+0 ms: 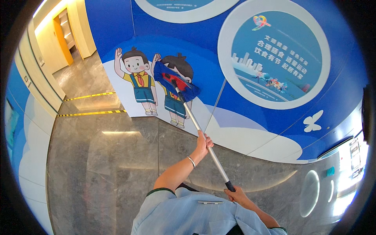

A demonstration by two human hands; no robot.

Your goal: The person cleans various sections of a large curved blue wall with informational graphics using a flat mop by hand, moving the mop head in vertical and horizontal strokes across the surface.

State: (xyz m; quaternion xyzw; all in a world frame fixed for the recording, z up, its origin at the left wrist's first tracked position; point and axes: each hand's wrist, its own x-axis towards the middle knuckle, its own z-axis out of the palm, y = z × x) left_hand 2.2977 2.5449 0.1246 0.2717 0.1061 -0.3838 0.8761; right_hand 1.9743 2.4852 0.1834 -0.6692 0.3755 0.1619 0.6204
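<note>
A flat mop with a silver pole (217, 161) slants up and away from my body. My left hand (203, 144) grips the pole near its middle, with a metal bangle on that wrist. Around the black grip at the pole's lower end, my right hand (237, 195) is closed. The mop's blue cloth head (191, 93), with a red plate in it, lies against a blue wall mural (205, 58). It covers part of the face and body of the right-hand cartoon child (175, 107). The other cartoon child (144, 88) stands uncovered beside it.
Round white-framed panels, one of them the printed panel (279, 58), are on the curved wall. Grey polished floor (117, 155) spreads below. At left, yellow-and-black tape strips (91, 113) cross the floor by a corridor. A second mural wall (35, 164) borders the left side.
</note>
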